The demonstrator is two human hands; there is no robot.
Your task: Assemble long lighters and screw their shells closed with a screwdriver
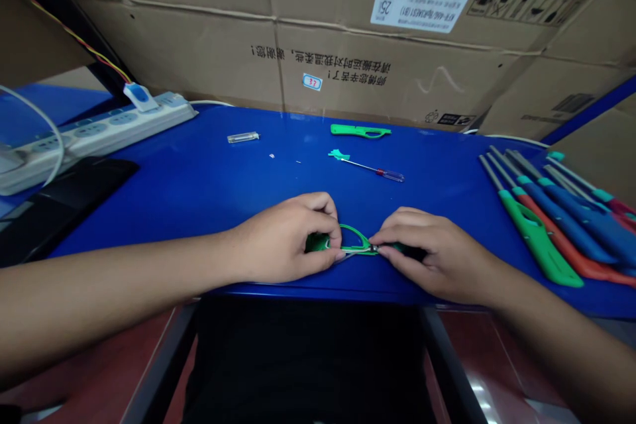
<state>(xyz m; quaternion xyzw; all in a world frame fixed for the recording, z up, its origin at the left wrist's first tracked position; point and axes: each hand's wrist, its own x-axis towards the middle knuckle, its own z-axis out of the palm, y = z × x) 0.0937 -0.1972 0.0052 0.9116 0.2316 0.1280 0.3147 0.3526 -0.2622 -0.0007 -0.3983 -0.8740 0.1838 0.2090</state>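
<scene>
Low over the front of the table, my left hand [305, 238] is closed around an opened green lighter casing [354, 233], which has a loop-shaped trigger opening. A thin pale wire or tube runs along its lower side. Thumb and forefinger of my right hand [432, 248] pinch a small dark metal part [374, 248] at the casing's right tip; the fingers partly hide it. Beyond the hands lie the other green casing half [360, 131], a small teal-green plastic piece [338, 155] and a screwdriver [380, 172] with a clear and red handle.
A clear fuel tank [243, 137] and tiny scraps lie at the back left. Several long-necked lighters [541, 232] are piled on the right. On the left are a power strip [99, 136] and a black flat object [74, 195]. A large cardboard box [209, 59] stands behind.
</scene>
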